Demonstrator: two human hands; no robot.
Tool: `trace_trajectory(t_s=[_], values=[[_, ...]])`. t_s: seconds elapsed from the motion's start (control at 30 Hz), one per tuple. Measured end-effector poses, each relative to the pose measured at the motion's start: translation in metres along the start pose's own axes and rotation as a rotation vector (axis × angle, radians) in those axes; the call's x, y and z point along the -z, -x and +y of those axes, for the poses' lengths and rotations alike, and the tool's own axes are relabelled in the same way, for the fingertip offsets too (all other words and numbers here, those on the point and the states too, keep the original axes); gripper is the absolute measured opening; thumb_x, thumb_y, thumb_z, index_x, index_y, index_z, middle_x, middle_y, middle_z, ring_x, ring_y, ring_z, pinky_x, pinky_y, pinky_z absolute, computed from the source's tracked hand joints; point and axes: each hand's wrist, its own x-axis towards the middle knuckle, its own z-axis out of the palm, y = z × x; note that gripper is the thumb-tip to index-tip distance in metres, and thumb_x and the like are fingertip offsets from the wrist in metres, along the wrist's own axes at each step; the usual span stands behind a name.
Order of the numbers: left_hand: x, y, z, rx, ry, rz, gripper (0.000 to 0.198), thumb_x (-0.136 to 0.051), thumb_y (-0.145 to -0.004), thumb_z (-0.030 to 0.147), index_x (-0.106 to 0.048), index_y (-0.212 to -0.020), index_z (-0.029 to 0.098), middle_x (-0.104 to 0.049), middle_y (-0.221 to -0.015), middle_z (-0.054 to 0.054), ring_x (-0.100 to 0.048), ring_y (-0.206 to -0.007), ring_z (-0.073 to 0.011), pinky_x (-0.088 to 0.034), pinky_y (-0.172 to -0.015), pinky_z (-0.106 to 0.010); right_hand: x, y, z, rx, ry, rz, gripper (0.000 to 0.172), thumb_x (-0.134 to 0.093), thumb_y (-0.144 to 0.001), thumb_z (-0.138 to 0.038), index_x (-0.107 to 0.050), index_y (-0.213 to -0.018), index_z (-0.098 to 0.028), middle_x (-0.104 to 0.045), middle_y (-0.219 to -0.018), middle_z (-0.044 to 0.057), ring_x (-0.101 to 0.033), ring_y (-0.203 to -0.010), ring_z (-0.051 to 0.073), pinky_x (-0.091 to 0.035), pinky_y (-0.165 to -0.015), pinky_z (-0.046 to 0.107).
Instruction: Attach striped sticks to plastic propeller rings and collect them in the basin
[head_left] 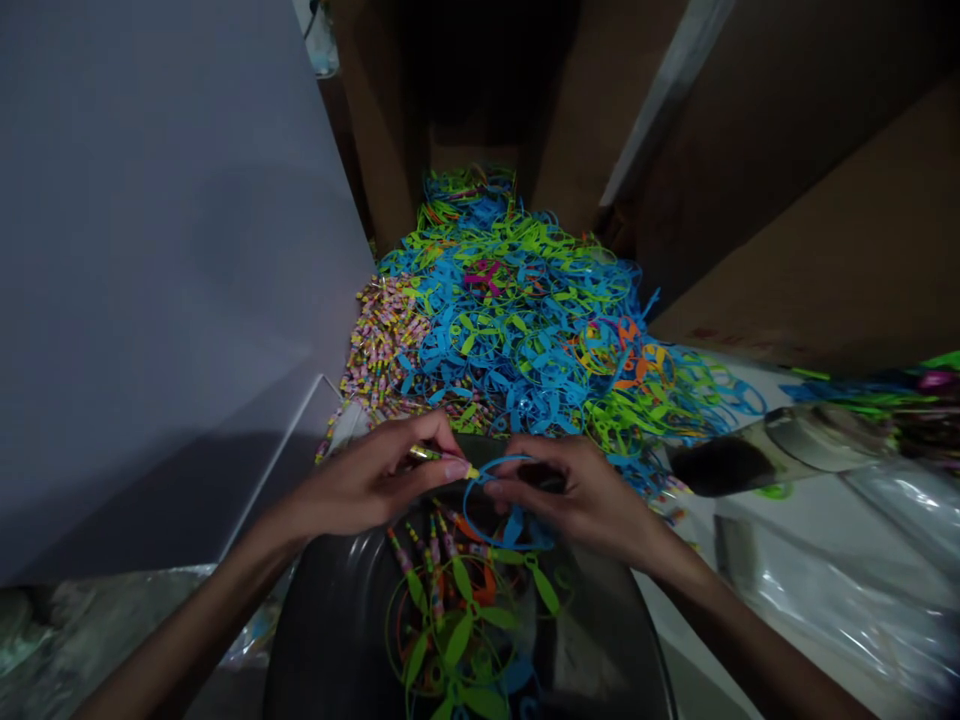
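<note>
My left hand [405,465] is closed on a small striped stick [426,453] with a yellow tip, pinched between thumb and fingers. A blue ringed propeller [466,510] hangs from the pinch of my right hand [566,490]. The stick's tip meets the propeller near its hub; whether the two are joined I cannot tell. Below both hands, a dark glossy rounded surface [337,610] holds green propellers [461,625] and several striped sticks [435,550]. Orange and blue parts show among them.
Ahead lies a big heap of blue and green propellers [517,330], with a pile of striped sticks [386,335] at its left. Cardboard [817,240] rises on the right, a pale panel [172,250] on the left. A dark cylindrical object [720,465] and clear plastic [840,600] lie right.
</note>
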Motion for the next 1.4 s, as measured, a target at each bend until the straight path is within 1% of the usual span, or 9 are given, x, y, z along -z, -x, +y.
trace_trajectory(t_s=[0.33, 0.5, 0.57, 0.67, 0.73, 0.87, 1.13, 1.23, 1.4], values=[[-0.013, 0.006, -0.004, 0.008, -0.212, -0.019, 0.014, -0.054, -0.097, 0.032, -0.056, -0.094, 0.019, -0.057, -0.079, 0.003, -0.052, -0.072, -0.0131, -0.037, -0.065, -0.026, -0.014, 0.003, 0.015, 0.104, 0.199, -0.022, 0.016, -0.063, -0.094, -0.029, -0.068, -0.082, -0.019, -0.071, -0.071, -0.003, -0.063, -0.062, 0.01, -0.041, -0.057, 0.021], [-0.002, 0.01, -0.009, -0.014, -0.132, -0.078, 0.021, -0.056, -0.096, 0.039, -0.065, -0.102, 0.021, -0.069, -0.091, -0.001, -0.062, -0.082, -0.0156, -0.044, -0.073, -0.026, 0.004, -0.005, 0.017, 0.052, 0.167, -0.159, 0.022, -0.069, -0.088, -0.044, -0.071, -0.092, -0.022, -0.075, -0.085, -0.002, -0.069, -0.076, 0.015, -0.047, -0.066, 0.023], [0.009, 0.013, -0.025, -0.005, -0.107, 0.031, 0.028, -0.048, -0.099, 0.043, -0.067, -0.107, 0.023, -0.072, -0.099, -0.002, -0.065, -0.09, -0.0172, -0.047, -0.079, -0.027, 0.016, -0.011, 0.021, 0.035, 0.196, -0.08, 0.025, -0.064, -0.091, -0.047, -0.071, -0.096, -0.024, -0.076, -0.094, 0.0, -0.071, -0.086, 0.018, -0.05, -0.075, 0.026], [0.02, 0.013, -0.069, 0.156, -0.329, 0.426, 0.038, -0.036, -0.103, 0.043, -0.066, -0.104, 0.02, -0.072, -0.104, -0.006, -0.065, -0.097, -0.0211, -0.047, -0.087, -0.031, 0.026, -0.032, 0.038, 0.104, 0.431, 0.164, 0.022, -0.054, -0.098, -0.037, -0.07, -0.101, -0.024, -0.075, -0.101, 0.004, -0.068, -0.096, 0.022, -0.049, -0.085, 0.032], [0.018, 0.009, -0.102, 0.383, -0.599, 0.416, 0.035, -0.039, -0.101, 0.042, -0.065, -0.107, 0.02, -0.071, -0.105, -0.009, -0.065, -0.096, -0.0225, -0.047, -0.089, -0.031, 0.025, -0.053, 0.056, 0.201, 0.653, 0.181, 0.019, -0.053, -0.099, -0.029, -0.069, -0.106, -0.023, -0.073, -0.103, 0.006, -0.065, -0.101, 0.024, -0.047, -0.09, 0.035], [-0.007, -0.005, -0.142, 0.545, -0.717, 0.408, 0.028, -0.054, -0.092, 0.039, -0.065, -0.099, 0.015, -0.069, -0.104, -0.018, -0.063, -0.105, -0.0331, -0.047, -0.089, -0.039, 0.012, -0.101, 0.091, 0.291, 1.052, 0.068, 0.03, -0.07, -0.086, -0.025, -0.068, -0.116, -0.019, -0.064, -0.118, 0.014, -0.054, -0.115, 0.031, -0.044, -0.098, 0.043], [-0.018, -0.016, -0.153, 0.69, -0.612, 0.502, 0.023, -0.051, -0.089, 0.034, -0.066, -0.088, 0.016, -0.073, -0.088, -0.018, -0.07, -0.087, -0.0321, -0.047, -0.074, -0.037, 0.001, -0.134, 0.113, 0.354, 1.153, 0.027, 0.022, -0.066, -0.09, -0.029, -0.07, -0.107, -0.016, -0.06, -0.122, 0.015, -0.049, -0.119, 0.032, -0.042, -0.1, 0.045], [-0.013, -0.017, -0.157, 0.622, -0.491, 0.534, 0.025, -0.05, -0.09, 0.037, -0.066, -0.086, 0.018, -0.074, -0.085, -0.012, -0.07, -0.084, -0.0274, -0.046, -0.071, -0.032, -0.005, -0.137, 0.117, 0.354, 1.152, 0.046, 0.035, -0.069, -0.088, -0.036, -0.066, -0.114, -0.013, -0.058, -0.126, 0.019, -0.049, -0.121, 0.034, -0.042, -0.101, 0.046], [-0.012, -0.016, -0.161, 0.457, -0.293, 0.603, 0.029, -0.048, -0.09, 0.043, -0.063, -0.087, 0.019, -0.073, -0.081, -0.007, -0.068, -0.077, -0.0221, -0.046, -0.071, -0.029, -0.012, -0.148, 0.124, 0.399, 1.059, 0.049, 0.02, -0.055, -0.095, -0.018, -0.07, -0.108, -0.016, -0.057, -0.133, 0.016, -0.048, -0.126, 0.031, -0.038, -0.106, 0.045]])
